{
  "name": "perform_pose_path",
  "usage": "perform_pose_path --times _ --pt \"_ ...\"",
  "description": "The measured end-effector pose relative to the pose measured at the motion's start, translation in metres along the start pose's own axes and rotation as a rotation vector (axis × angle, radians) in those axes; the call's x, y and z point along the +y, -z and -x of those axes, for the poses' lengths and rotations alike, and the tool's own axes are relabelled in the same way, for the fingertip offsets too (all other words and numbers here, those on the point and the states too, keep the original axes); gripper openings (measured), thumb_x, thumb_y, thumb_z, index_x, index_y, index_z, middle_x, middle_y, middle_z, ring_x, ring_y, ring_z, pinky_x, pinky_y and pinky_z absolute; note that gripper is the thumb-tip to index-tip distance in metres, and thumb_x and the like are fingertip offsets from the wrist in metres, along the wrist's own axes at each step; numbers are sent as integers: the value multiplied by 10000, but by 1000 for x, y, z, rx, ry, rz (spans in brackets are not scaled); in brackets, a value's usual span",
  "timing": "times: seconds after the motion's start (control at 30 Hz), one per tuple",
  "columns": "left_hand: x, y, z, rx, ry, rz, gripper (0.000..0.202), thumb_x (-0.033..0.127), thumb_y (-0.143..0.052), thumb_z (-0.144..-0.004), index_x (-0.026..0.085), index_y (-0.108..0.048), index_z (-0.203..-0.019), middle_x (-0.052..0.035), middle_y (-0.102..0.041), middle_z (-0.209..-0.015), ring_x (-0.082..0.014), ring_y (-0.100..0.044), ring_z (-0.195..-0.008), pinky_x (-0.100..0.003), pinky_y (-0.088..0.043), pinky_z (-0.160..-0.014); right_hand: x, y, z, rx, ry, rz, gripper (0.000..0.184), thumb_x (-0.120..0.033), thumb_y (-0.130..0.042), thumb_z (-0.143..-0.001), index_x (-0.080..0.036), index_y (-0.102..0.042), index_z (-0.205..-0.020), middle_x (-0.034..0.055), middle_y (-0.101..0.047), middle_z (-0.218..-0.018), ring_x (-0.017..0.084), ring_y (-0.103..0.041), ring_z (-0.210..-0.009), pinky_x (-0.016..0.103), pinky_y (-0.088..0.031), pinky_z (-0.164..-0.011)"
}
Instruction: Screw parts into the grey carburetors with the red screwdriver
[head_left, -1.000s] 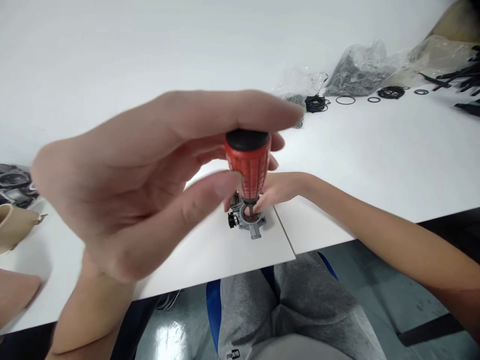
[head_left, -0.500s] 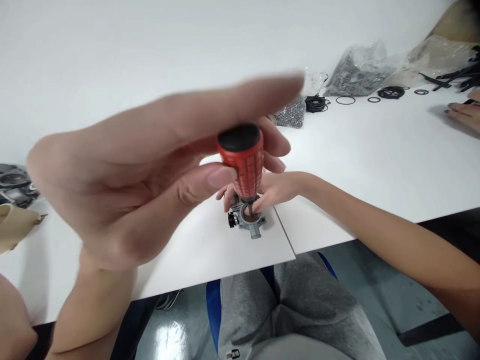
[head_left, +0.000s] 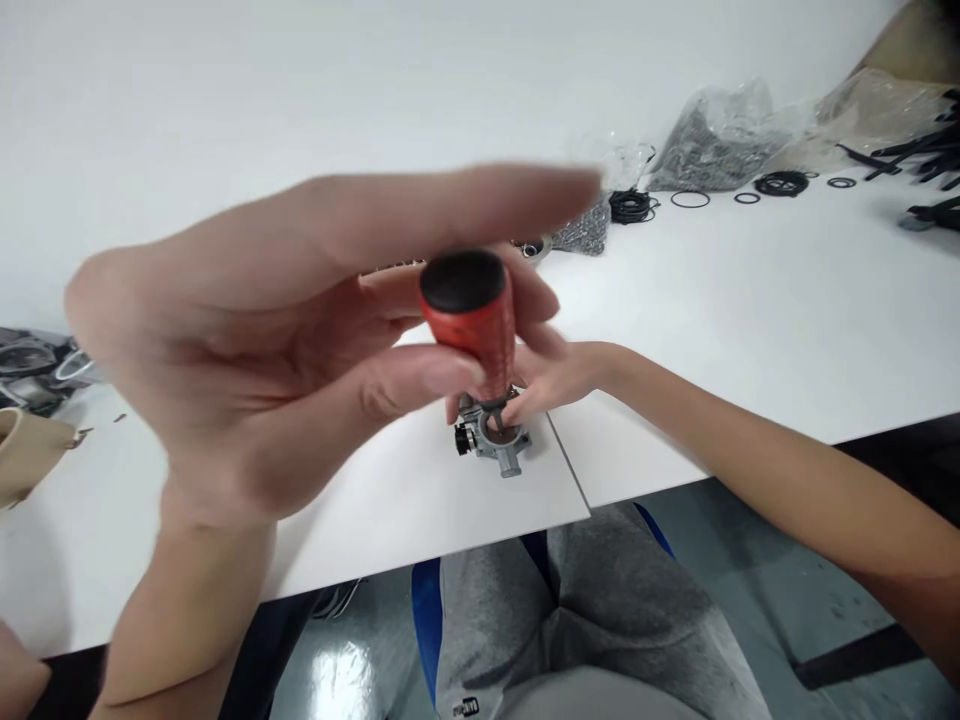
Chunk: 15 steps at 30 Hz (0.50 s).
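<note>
Close to the camera, my left hand (head_left: 300, 340) grips a screwdriver (head_left: 484, 335) by its red, black-capped handle, between thumb and fingers, with the index finger stretched out above. The shaft points down into the round opening of a grey metal carburetor (head_left: 510, 457) on the table. Where exactly the tip sits is hard to see. From the far side, my right hand (head_left: 551, 380) holds the carburetor against the table. Its fingers are partly hidden behind the screwdriver handle. A black fitting sticks out of the carburetor's left side.
At the back right lie clear bags of small metal parts (head_left: 705, 145), black rings (head_left: 781, 184) and black pieces (head_left: 915, 150). Metal parts (head_left: 30, 365) and a beige roll (head_left: 34, 455) are at the left. Another person's arm (head_left: 19, 670) shows at the lower left.
My left hand has turned slightly and the screwdriver handle has shifted a little left. Another person's hand has left the right edge, and the arm at lower left has drawn back.
</note>
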<state>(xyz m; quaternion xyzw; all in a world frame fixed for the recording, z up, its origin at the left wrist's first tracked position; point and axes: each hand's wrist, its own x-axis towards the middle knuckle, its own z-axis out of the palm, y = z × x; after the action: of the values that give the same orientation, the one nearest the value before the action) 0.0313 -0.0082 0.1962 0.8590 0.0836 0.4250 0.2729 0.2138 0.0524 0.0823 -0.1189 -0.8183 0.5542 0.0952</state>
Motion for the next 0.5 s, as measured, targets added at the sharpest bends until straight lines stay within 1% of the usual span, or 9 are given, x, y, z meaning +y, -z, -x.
perform_pose_path --times 0.03,0.07,0.17,0.23,0.3,0.33,0.43,0.47,0.5 --pt "0 0 -1 -5 49 -8 511 577 -359 -920 209 -622 -1159 -42 -666 -967 -239 -703 -908 -407 -600 -647 0 0 0 -3 -4 6 345 -127 -620 -824 -152 -617 -1169 99 -586 -1249 183 -619 -971 321 -499 -890" --pt "0 1 -1 -10 57 -12 511 570 -351 -925 201 -629 -1144 -45 -668 -970 -240 -707 -898 -394 -595 -633 -1 0 0 -3 -8 11 346 -126 -621 -823 -152 -616 -1168 102 -578 -1262 183 -619 -967 322 -498 -890" --pt "-2 0 -1 52 -21 -13 466 533 -374 -932 201 -657 -1096 -31 -666 -872 -194 -705 -757 -353 -579 -571 -1 0 0 10 -11 10 361 -123 -621 -818 -158 -609 -1177 102 -555 -1304 175 -617 -950 314 -498 -879" --pt "-3 -1 1 62 -51 -3 421 518 -426 -919 215 -663 -1090 -27 -670 -886 -213 -706 -801 -370 -592 -587 -2 1 0 2 -6 8 357 -113 -610 -821 -155 -611 -1175 99 -573 -1276 167 -620 -922 316 -495 -886" --pt "-3 -1 3 11 10 -11 400 500 -451 -915 218 -656 -1111 -34 -676 -987 -254 -699 -946 -408 -613 -675 -2 1 0 -6 -12 11 358 -107 -608 -820 -154 -615 -1174 100 -574 -1268 162 -621 -906 323 -490 -905" --pt "-4 -1 4 -2 15 -26 396 490 -453 -917 214 -654 -1116 -35 -675 -1016 -251 -696 -959 -402 -614 -685 -2 1 0 -3 -16 7 365 -109 -615 -814 -153 -614 -1176 101 -567 -1275 163 -620 -909 322 -490 -905" --pt "-5 0 5 48 -44 -93 375 431 -449 -931 193 -645 -1145 -19 -673 -965 -189 -705 -850 -326 -595 -634 -1 0 0 15 -27 -4 387 -121 -636 -801 -161 -609 -1186 96 -560 -1285 168 -615 -931 308 -499 -881" --pt "-6 0 5 69 -79 -89 363 420 -455 -931 198 -646 -1146 -5 -671 -968 -181 -706 -833 -318 -590 -620 -1 0 0 14 -26 1 379 -125 -635 -804 -164 -612 -1181 93 -563 -1278 166 -616 -925 305 -501 -875" --pt "-7 0 5 77 -76 -72 361 420 -455 -932 202 -648 -1145 1 -672 -992 -190 -709 -849 -334 -595 -637 -1 0 0 10 -26 11 370 -127 -631 -810 -169 -616 -1177 90 -563 -1275 163 -618 -917 307 -502 -873"
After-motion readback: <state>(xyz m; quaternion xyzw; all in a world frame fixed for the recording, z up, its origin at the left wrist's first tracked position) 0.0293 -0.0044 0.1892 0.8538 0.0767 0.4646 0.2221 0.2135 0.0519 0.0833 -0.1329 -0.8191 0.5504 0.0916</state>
